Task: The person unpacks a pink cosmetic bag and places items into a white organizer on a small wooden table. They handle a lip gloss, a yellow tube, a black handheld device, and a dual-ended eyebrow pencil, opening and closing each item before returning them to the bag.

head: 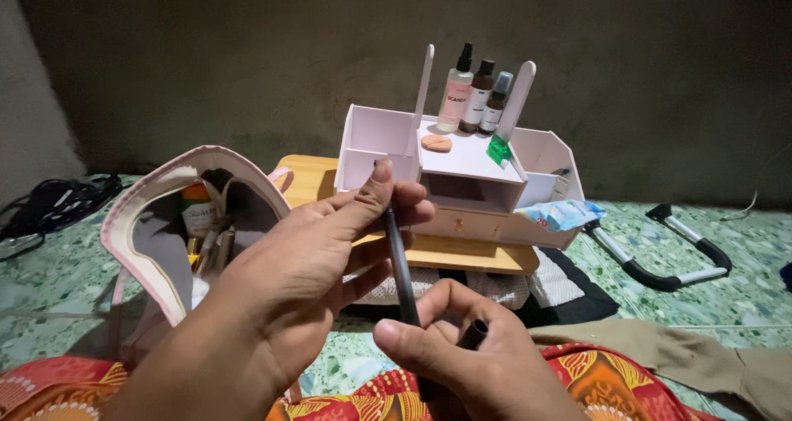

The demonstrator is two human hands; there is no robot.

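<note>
pencil (398,260), slim and dark, stands nearly upright at the middle of the view, pinched near its top between the thumb and fingers of the left hand (280,297) and gripped lower down by the right hand (470,363). both hands are clamped on it, close together, left above right. a small dark cap (473,334) also sits in the right hand's fingers (whether it touches the pencil i cannot tell). to the left, an open pink pouch (157,223) shows bottles and brushes inside. behind the hands a white organiser (462,173) rests on a low wooden desk (309,177), with three bottles (477,95) on top and a blue packet (561,215) at its right end. green patterned floor (742,248) lies all around, red patterned cloth (610,388) below.
</note>
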